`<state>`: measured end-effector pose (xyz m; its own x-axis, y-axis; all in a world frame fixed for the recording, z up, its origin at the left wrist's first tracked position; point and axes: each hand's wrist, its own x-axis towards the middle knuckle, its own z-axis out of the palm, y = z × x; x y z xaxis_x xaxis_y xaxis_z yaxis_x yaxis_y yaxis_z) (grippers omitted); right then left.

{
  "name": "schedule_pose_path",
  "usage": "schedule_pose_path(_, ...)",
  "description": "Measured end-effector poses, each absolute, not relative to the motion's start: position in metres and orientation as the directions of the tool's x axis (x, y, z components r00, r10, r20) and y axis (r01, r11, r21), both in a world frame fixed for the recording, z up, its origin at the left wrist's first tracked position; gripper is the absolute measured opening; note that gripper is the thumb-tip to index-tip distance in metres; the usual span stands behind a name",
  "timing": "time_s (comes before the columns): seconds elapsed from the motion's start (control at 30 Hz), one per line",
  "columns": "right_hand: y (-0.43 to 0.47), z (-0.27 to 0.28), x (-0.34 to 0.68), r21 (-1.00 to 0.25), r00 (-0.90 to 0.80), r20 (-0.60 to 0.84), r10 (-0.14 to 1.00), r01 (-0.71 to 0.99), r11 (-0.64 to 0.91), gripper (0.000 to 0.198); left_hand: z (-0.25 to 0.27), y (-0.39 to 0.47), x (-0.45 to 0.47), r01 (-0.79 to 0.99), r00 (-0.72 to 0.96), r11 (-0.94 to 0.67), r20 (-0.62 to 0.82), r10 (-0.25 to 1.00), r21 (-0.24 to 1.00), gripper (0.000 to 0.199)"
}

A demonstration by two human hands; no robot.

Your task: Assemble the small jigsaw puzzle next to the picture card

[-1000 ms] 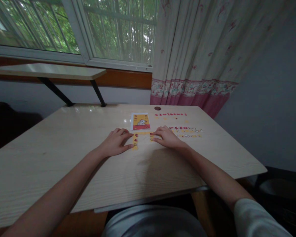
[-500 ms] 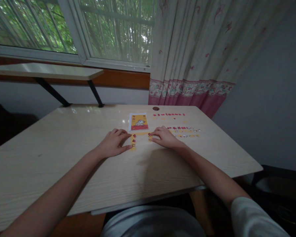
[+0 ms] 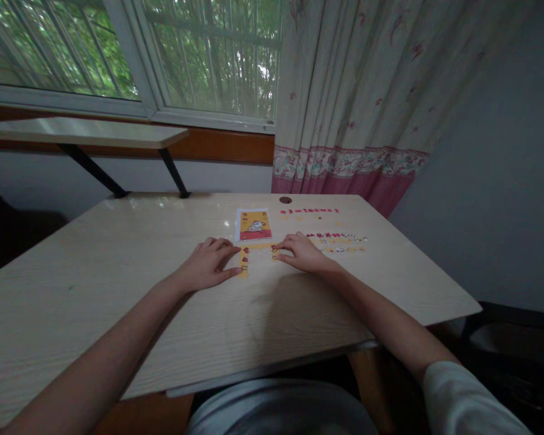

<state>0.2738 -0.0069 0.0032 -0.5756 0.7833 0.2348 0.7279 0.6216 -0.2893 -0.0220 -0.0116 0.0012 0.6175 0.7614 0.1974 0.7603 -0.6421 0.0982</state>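
A partly built jigsaw puzzle lies on the table as a yellow frame of small pieces, with a left strip (image 3: 244,266), a top strip (image 3: 259,246) and a short right strip. At the left strip's outer edge rests my left hand (image 3: 210,264), thumb and index finger apart, their tips touching the pieces. My right hand (image 3: 300,252) touches the right strip (image 3: 274,252) from its outer side, thumb and fingers apart; its fingertips partly cover those pieces. Just beyond the frame lies a picture card (image 3: 254,225) showing a white animal on yellow and red.
Rows of loose puzzle pieces, red (image 3: 310,211) and yellow-white (image 3: 344,249), lie to the right on the wooden table (image 3: 176,338). A round cable hole (image 3: 285,200) is near the back edge. A raised shelf (image 3: 86,133) stands back left, below the window.
Both hands keep almost the same place at the two sides of the frame. The view has shifted very slightly; the pieces show no clear movement.
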Motion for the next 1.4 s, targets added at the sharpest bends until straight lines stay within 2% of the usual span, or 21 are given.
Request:
schedule_pose_path(0.2,-0.008,0.005,0.273,-0.337,-0.562,0.235,0.793,0.718,0.609,0.031,0.001,-0.012,-0.022,0.765,0.613,-0.636,0.189,0.767,0.100,0.063)
schedule_pose_path(0.33,-0.002,0.006,0.281,-0.404,-0.493,0.309,0.813,0.706,0.582,0.029,0.002,-0.013,-0.022,0.764,0.614,-0.637,0.188,0.766,0.103,0.063)
schedule_pose_path(0.43,0.008,0.007,0.295,-0.398,-0.422,0.356,0.834,0.739,0.544,0.027,0.002,-0.012,-0.022,0.767,0.610,-0.633,0.189,0.770,0.106,0.063)
schedule_pose_path(0.57,0.027,0.009,0.320,-0.365,-0.303,0.369,0.879,0.822,0.437,0.026,0.001,-0.012,-0.022,0.768,0.609,-0.633,0.193,0.770,0.102,0.062)
schedule_pose_path(0.77,0.063,0.011,0.341,-0.286,-0.220,0.277,0.935,0.911,0.299,0.029,0.001,-0.012,-0.023,0.769,0.605,-0.629,0.185,0.774,0.113,0.062)
schedule_pose_path(0.93,0.081,0.015,0.359,-0.189,-0.040,0.206,0.978,0.979,0.080,0.035,0.001,-0.013,-0.023,0.761,0.612,-0.637,0.185,0.769,0.125,0.060)
schedule_pose_path(1.07,0.079,0.014,0.392,-0.193,0.098,0.200,0.975,0.979,-0.059,0.036,0.000,-0.013,-0.022,0.763,0.611,-0.636,0.188,0.769,0.120,0.059)
schedule_pose_path(1.2,0.073,0.012,0.427,-0.220,0.222,0.171,0.960,0.958,-0.182,0.029,0.001,-0.013,-0.021,0.767,0.606,-0.630,0.184,0.774,0.120,0.059)
schedule_pose_path(1.4,0.069,0.006,0.450,-0.256,0.299,0.147,0.943,0.932,-0.255,0.027,0.003,-0.014,-0.019,0.779,0.593,-0.614,0.172,0.787,0.126,0.058)
